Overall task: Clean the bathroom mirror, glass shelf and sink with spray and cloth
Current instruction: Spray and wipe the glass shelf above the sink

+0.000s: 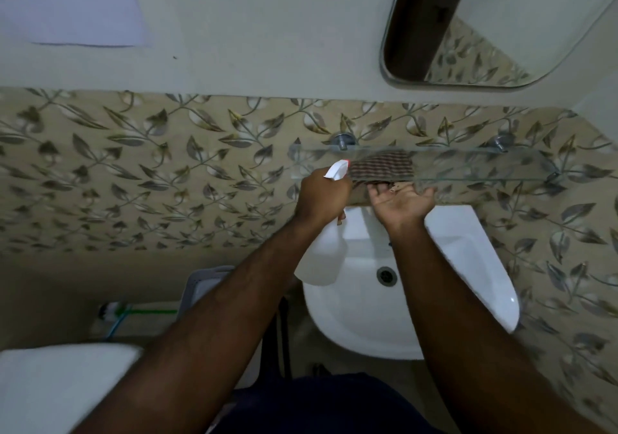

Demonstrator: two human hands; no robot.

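No readable text, label or number shows anywhere; the white spray bottle [321, 259] looks plain, though blur may hide small print.

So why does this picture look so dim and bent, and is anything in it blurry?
Head view: the light is low and flat, with a small glare spot on the sink rim; the wide lens bows the tile border and the glass shelf; the white surface at lower left is smeared, while the left hand on the spray bottle and the cloth stay fairly sharp.
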